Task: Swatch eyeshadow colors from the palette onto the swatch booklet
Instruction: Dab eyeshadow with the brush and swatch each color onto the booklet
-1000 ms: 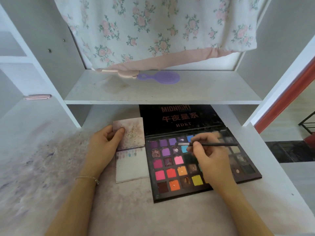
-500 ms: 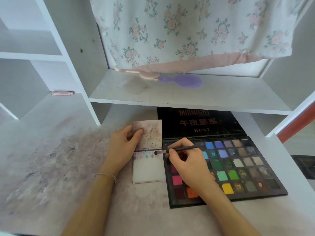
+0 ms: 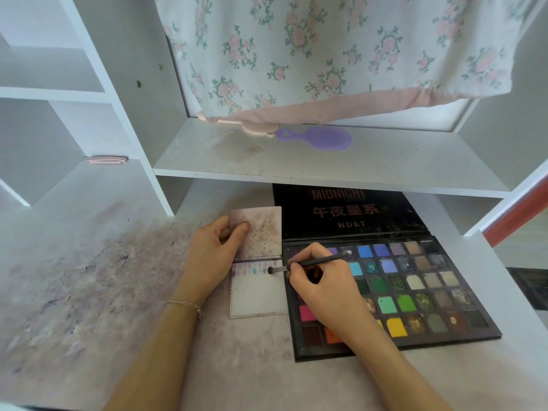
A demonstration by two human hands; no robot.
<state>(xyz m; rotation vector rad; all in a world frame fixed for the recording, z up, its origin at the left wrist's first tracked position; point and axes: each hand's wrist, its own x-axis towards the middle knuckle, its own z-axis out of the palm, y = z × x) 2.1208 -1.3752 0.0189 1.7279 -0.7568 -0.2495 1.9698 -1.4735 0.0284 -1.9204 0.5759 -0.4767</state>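
**Swatch booklet now under the brush tip**

The swatch booklet (image 3: pixel 257 274) lies open on the table (image 3: pixel 89 292) at the centre of the frame, touching the left edge of the eyeshadow palette (image 3: pixel 415 292). A second ago the brush (image 3: pixel 308 264) was held over the blue and purple pans in the upper left part of the palette; half a second ago its tip had been carried to the booklet's fold. Now the dark brush head is set on the lower page, at the right end of a short row of purple, pink and teal marks along that page's top edge. Whether the bristles actually press the paper cannot be told for certain, but contact looks likely.

The brush is pinched near its ferrule by the curled fingers (image 3: pixel 292 266) of the right hand (image 3: pixel 323 292), which rests over the left columns of the palette and hides several pans. The upper page is pinned flat by the left hand (image 3: pixel 213 256), its thumb laid on the page and the other fingers curled at the page's left edge, as it was in both earlier views.

The change is judged to mean that colour has been picked up and a new swatch is being laid beside the last one. Most of the lower page is bare, so much of the task appears left.
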